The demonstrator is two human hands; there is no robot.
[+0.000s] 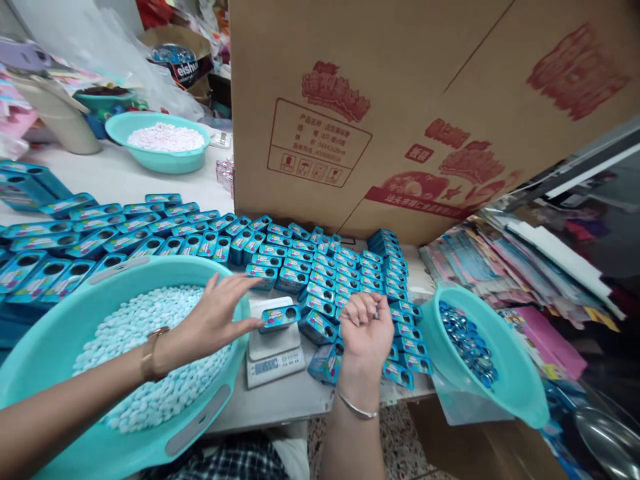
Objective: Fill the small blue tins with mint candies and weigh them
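Observation:
My left hand (213, 320) reaches over a basin of pale blue candies (155, 340), fingers stretched out and apart. Its thumb tip is at the near left end of a small blue tin (281, 317); whether it touches I cannot tell. That tin has a dark round hole in its top and rests on a white digital scale (275, 367). To the right, my right hand (367, 323) is closed with the fingers curled toward the palm, above rows of similar blue tins (320, 277). What it holds, if anything, is hidden.
A large cardboard box (300, 200) stands behind the tins. At right, a turquoise basin (520, 380) holds shiny blue pieces (467, 343), beside stacked printed sheets (480, 260). Farther left are another basin (145, 158) of pale pink candies and more blue tins (50, 277).

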